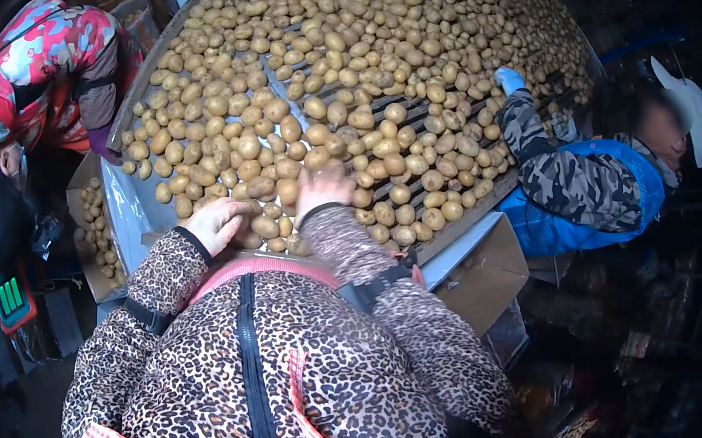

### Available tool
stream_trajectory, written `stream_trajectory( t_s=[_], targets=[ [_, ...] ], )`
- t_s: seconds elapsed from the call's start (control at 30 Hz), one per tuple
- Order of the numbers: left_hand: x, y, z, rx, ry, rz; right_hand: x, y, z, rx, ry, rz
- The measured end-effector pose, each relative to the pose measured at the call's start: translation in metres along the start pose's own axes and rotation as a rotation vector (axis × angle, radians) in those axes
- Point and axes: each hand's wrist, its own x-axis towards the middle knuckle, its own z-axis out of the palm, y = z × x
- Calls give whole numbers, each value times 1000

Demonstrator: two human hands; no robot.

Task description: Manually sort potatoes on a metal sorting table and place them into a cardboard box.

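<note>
Potatoes (249,147) of mixed sizes cover a sorting table with a slatted deck (396,192). At its near edge my left hand (220,223) is bent over a few of them, with the fingers pointing right; what lies under the fingertips is hidden. My right hand (325,186) reaches in among the potatoes just to the right, blurred, and whether it grips one cannot be made out. Between the two hands lie some loose potatoes, one of them a larger oval potato (265,227).
At left a person (60,76) bends beside the table, near a cardboard box (90,237) holding potatoes. At right another person (579,188) reaches in with a blue-gloved hand (510,80). Below the table's right edge stands a cardboard box (484,269). A lit digital display (11,299) is far left.
</note>
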Motion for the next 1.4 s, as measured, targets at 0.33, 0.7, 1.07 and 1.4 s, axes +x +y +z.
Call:
stream_trajectory(
  t_s=[0.33, 0.7, 1.07, 1.4],
  targets=[
    [-32, -33, 10, 23, 224, -68, 29, 39, -39, 617, 232, -249],
    [-21, -21, 5, 32, 148, -30, 85, 95, -16, 1969, -159, -439],
    [22, 19, 20, 325, 38, 351, -54, 105, 14, 2496, -156, 124],
    [62, 126, 83, -22, -143, 668, -138, 59, 30, 3102, 92, 32]
  ],
)
